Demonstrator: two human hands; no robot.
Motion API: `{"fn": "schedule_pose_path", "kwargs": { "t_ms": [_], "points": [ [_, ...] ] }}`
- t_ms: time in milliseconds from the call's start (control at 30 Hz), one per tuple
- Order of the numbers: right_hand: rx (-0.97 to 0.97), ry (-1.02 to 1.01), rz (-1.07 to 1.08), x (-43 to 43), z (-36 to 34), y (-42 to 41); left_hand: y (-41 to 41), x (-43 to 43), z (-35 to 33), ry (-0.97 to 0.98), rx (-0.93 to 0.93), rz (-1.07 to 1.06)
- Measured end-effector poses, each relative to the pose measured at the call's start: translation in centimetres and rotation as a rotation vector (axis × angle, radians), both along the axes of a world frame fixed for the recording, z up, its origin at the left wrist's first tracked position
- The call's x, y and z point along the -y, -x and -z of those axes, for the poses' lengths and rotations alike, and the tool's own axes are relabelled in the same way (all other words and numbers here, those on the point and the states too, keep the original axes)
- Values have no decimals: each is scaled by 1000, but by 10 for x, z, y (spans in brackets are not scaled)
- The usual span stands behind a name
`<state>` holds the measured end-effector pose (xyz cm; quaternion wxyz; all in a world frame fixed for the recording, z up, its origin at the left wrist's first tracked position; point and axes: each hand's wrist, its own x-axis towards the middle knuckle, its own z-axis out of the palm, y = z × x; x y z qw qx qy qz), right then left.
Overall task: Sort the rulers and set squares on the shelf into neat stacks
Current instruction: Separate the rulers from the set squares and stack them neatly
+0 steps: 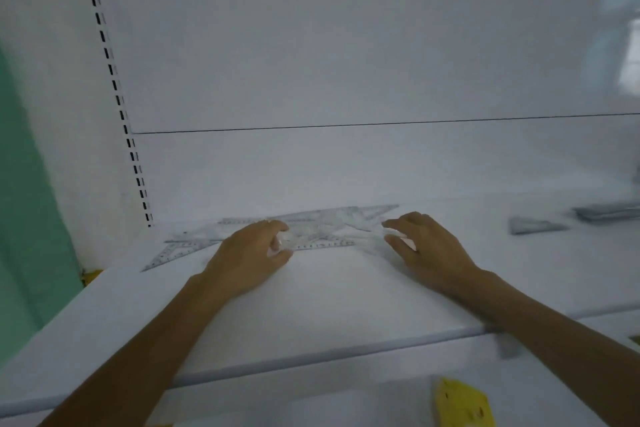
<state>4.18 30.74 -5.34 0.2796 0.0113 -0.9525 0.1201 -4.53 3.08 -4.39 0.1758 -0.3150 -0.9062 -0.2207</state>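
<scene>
Checker: Sorting status, please: what is lying done and what is waiting?

Clerk: Item one, pile of clear rulers and set squares [311, 232]: lying mid-shelf towards the back, pieces crossing at odd angles, so I am judging it unsorted. On it, the left hand [249, 253] is curling its fingers round the near edge, and the right hand [426, 246] is gripping the right end likewise. Item two, small set square [536, 226]: sitting alone, well apart to the right. Item three, grey stack [609, 211]: lying at the far right and looking squared up, though blurring too much to be sure. I am judging the job early, with most pieces waiting.

Checker: And the surface, the room?

Clerk: White shelf [311, 305]: lying flat and matte. Behind it a white back panel [346, 62] is rising, and a slotted upright [114, 80] is running up at left beside a green wall [20, 184]. Below the shelf's front edge a yellow item [460, 406] is showing
</scene>
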Motion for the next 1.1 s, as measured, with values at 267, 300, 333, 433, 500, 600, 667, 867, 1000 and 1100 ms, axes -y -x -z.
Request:
{"fn": "schedule_pose_path", "kwargs": {
  "t_ms": [267,300,333,433,500,600,667,867,1000,1100],
  "points": [
    [-16,62,188,-73,-8,-59,-25,-78,-18,-22,38,158],
    [-11,64,211,-83,-8,-65,-29,-93,-19,-24,38,182],
    [-7,66,228,-93,-9,-72,-34,-107,-20,-21,38,202],
    [0,67,257,-127,-9,-96,-48,-151,-18,-18,58,252],
    [5,53,277,-156,-9,-114,-58,-182,-18,-18,66,272],
    [37,52,330,-206,-14,-144,-76,-235,-19,-44,76,291],
    [43,55,353,-241,-17,-164,-91,-271,-18,-43,84,304],
    [35,70,404,-337,-17,-214,-129,-368,-11,-52,94,334],
    [69,111,428,-385,-17,-231,-148,-414,-7,-44,116,357],
    [31,165,438,-415,-15,-234,-150,-443,-10,-32,122,357]
  ]
}}
